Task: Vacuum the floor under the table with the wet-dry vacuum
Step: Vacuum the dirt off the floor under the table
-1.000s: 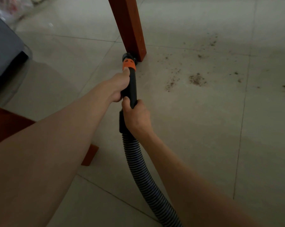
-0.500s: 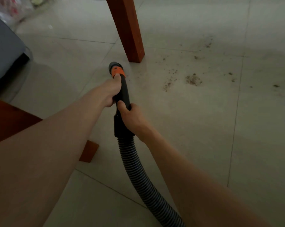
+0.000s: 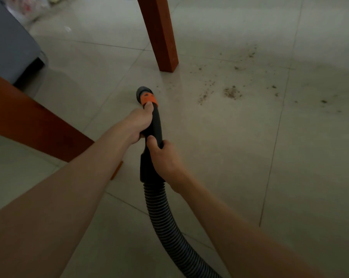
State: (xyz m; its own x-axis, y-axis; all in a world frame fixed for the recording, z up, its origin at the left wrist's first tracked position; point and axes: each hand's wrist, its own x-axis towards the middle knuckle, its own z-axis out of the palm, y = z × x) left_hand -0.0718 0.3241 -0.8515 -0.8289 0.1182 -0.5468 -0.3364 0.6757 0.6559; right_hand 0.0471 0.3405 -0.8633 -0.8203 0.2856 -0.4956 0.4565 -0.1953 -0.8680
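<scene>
Both hands held the black nozzle: the left hand had its fingers clamped near the orange collar, the right hand gripped above the hose. The mouth sat by the floor, near the desk leg. The dirt lay well right; a hurried sweep risked scattering it or knocking the leg.

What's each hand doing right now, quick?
Left hand: closed around the black vacuum handle, thumb just behind the orange collar.
Right hand: closed around the same handle lower down, just above the ribbed hose.
</scene>
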